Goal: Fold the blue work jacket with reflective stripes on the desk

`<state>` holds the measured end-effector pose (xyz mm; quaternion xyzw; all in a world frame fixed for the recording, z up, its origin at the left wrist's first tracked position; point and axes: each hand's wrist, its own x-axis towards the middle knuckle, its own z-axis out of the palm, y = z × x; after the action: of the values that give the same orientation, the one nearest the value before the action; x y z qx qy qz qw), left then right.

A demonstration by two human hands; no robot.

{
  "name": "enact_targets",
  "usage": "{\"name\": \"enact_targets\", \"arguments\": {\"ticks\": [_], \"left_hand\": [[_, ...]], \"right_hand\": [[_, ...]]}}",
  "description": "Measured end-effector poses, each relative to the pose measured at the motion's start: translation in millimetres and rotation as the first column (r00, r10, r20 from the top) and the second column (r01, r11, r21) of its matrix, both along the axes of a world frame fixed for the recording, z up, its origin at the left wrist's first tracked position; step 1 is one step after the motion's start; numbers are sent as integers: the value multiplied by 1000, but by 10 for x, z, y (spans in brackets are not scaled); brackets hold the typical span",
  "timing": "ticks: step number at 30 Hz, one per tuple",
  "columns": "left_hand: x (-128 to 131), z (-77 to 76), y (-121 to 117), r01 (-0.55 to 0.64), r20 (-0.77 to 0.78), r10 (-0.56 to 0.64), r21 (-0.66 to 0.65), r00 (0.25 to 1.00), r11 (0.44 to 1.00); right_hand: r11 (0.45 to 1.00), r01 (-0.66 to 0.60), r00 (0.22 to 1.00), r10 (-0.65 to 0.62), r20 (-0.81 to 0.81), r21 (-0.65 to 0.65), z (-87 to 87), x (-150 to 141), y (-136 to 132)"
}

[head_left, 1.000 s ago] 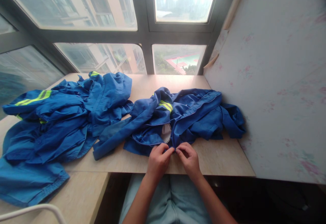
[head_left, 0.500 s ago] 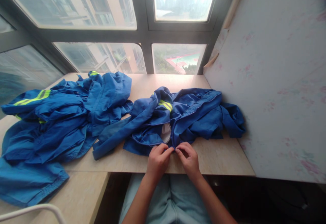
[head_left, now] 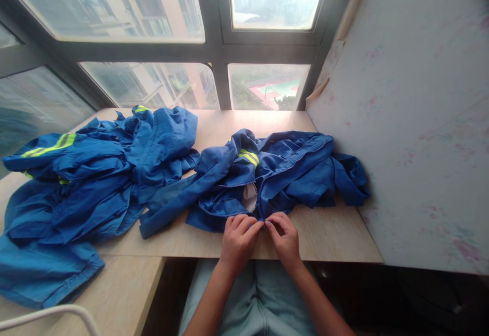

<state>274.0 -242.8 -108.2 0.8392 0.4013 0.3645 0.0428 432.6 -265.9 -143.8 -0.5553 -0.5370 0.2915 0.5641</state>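
A crumpled blue jacket (head_left: 290, 173) with a yellow-green reflective stripe lies on the wooden table (head_left: 324, 234) in front of me. My left hand (head_left: 237, 242) and my right hand (head_left: 284, 238) meet at its near hem, where the two zipper edges come together. Both hands are closed in a pinch on the bottom end of the zipper. A white label shows inside the jacket just above my fingers.
A heap of more blue garments (head_left: 84, 183) with reflective stripes covers the table's left side and hangs over its lower section. A pale partition wall (head_left: 412, 122) stands along the right edge. Windows (head_left: 267, 86) run behind the table. A white chair rail (head_left: 46, 315) is at bottom left.
Both hands stay pinched at the jacket's hem, with only slight finger shifts. The jacket and the heap have not moved.
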Motion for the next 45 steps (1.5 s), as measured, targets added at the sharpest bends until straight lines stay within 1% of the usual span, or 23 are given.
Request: {"name": "enact_targets", "arguments": {"ticks": [2,3,4,5,6,7,8,9,10,11,12,13,14,15,16,20,26,30,33,34,36,41,45], "left_hand": [[-2,85,-102,-43,82,48,-58,995,997],[10,113,-179,-52,161,69,-105,985,993],[36,122,-268,-41,260,87,-176,962,984],[76,111,-361,-3,366,109,-279,924,960],[130,81,-449,65,465,148,-412,873,909],[196,34,-522,155,547,217,-554,809,818],[268,-23,-573,253,600,311,-672,737,696],[343,-81,-599,343,622,418,-747,662,569],[413,-133,-598,410,622,523,-781,583,471],[473,-174,-573,448,610,614,-790,501,419],[522,-198,-531,461,597,680,-789,424,406],[556,-207,-478,456,588,721,-789,366,412],[576,-203,-421,442,584,740,-790,334,424],[584,-190,-366,422,583,746,-794,323,438],[582,-174,-319,400,584,742,-798,330,451],[509,-146,-230,308,574,699,-819,427,485],[388,-204,-240,190,514,628,-839,584,509],[328,-241,-240,92,453,542,-820,708,565],[294,-255,-234,52,421,502,-803,756,594],[285,-251,-230,66,429,498,-803,753,592],[273,-227,-217,122,468,512,-812,720,571],[259,-142,-196,299,552,591,-827,588,476],[265,-133,-223,402,579,642,-814,503,420]], "right_hand": [[1000,6,1000,-6,-13,0,3,-1,-2],[1000,6,1000,-6,-20,-2,4,-1,-3],[1000,7,1000,-7,-26,-5,4,-1,-3],[1000,10,999,-10,-31,-7,5,-1,-3],[1000,15,999,-15,-33,-9,4,-2,-3],[1000,20,999,-20,-32,-10,2,-3,-4],[1000,28,999,-28,-31,-10,-2,-5,-4],[999,37,999,-37,-29,-10,-7,-9,-6],[999,48,998,-49,-28,-10,-11,-14,-8],[998,60,998,-60,-28,-10,-15,-21,-11],[997,72,997,-73,-27,-9,-16,-30,-14],[996,87,996,-87,-28,-8,-14,-40,-18],[995,102,994,-102,-28,-8,-8,-49,-23],[993,115,993,-115,-26,-7,3,-57,-27],[992,124,992,-124,-24,-5,17,-62,-31],[995,102,995,-102,9,-7,77,-48,-57],[1000,9,988,-10,152,4,108,32,-102],[999,-25,972,14,235,44,127,75,-83],[998,-13,960,-6,281,64,143,83,-65],[998,-9,957,-11,290,69,150,79,-62],[997,-15,959,-6,282,73,165,59,-65],[995,-73,987,63,151,67,211,1,-90],[990,-120,990,113,87,72,236,13,-96]]}}
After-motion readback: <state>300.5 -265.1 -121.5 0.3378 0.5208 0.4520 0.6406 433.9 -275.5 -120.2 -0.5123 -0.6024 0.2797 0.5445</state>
